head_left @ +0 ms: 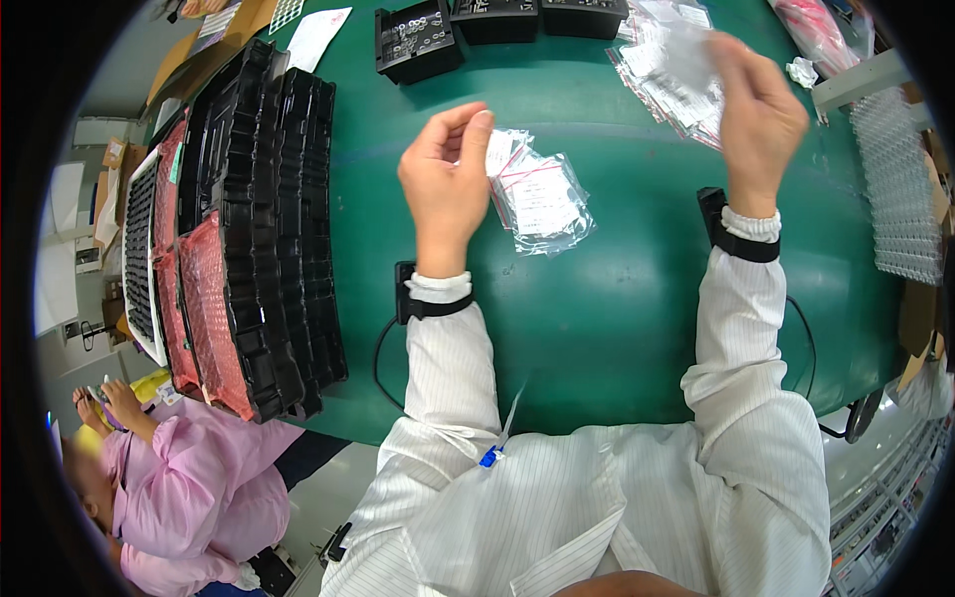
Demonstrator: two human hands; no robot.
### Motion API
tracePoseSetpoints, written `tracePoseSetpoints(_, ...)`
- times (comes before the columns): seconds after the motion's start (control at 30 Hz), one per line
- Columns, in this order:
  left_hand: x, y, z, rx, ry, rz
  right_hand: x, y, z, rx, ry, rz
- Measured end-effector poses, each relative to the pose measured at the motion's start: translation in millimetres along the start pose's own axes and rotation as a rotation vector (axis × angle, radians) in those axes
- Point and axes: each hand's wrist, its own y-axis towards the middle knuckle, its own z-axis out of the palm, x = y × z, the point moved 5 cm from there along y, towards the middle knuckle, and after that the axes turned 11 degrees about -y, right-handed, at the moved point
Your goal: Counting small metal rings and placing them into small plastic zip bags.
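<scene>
My left hand [445, 177] is raised over the table with its fingers curled toward the thumb. Whatever it may hold is hidden. Just right of it lies a small pile of clear zip bags [545, 204] with white printed slips and red seal lines. My right hand [760, 124] is closed, pinching a small clear plastic bag [690, 62] that is smeared by motion. That bag hangs over a larger heap of similar zip bags [652, 80] at the far right of the table.
Black parts bins [418, 42] with small metal pieces line the far edge. Stacked black trays [288, 229] and red bubble wrap [211, 308] stand left. Clear plastic trays [897, 189] stand right on the green table [617, 318]. A co-worker in pink [204, 488] works at lower left.
</scene>
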Motion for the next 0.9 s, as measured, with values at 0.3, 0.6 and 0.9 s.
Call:
tracePoseSetpoints(0.3, -3.9, -18.0, 6.6, 0.529, 0.678, -0.168, -10.3, -6.9, 7.3, 0.333, -0.433, 0.427)
tracePoseSetpoints(0.6, -2.6, -12.1, 9.7, 0.479, 0.617, -0.204, 14.3, -48.0, 72.1, 0.725, -0.248, 0.008)
tracePoseSetpoints(0.9, 16.9, -3.8, -6.0, 0.517, 0.557, 0.020, 14.1, -85.1, 116.0, 0.730, -0.106, -0.070)
